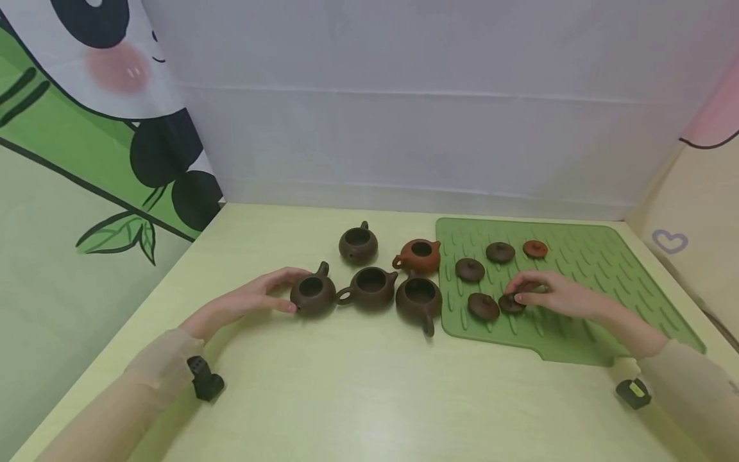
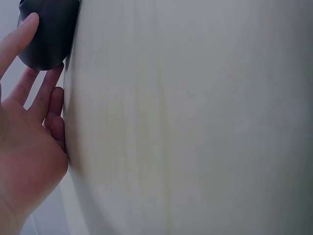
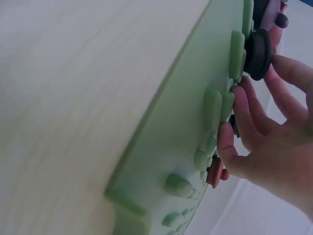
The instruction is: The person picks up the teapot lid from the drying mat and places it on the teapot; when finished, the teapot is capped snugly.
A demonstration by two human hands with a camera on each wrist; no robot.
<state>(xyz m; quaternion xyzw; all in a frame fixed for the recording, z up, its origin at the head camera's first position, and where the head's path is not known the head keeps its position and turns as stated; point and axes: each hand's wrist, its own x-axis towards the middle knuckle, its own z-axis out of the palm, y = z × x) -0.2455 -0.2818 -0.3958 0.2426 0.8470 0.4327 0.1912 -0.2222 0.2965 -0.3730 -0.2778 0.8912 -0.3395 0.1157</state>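
I see the left hand (image 1: 254, 298) grip the dark pot (image 1: 314, 305) nearest the left edge of the table (image 1: 346, 398), maybe to steady it; the right hand (image 1: 557, 294) pinches 1 lid (image 1: 509, 306) near the front edge of the mat (image 1: 577, 346)

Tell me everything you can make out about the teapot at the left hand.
The teapot is dark brown, smooth and rounded, with a matte, clay-like look. Its lid is off, showing a dark round opening. It stands upright on the pale table, leftmost in the head view, handle pointing away from the person, small spout apparently front-left. The left hand holds its left side, thumb in front. Whether it touches the neighbouring pot is unclear.
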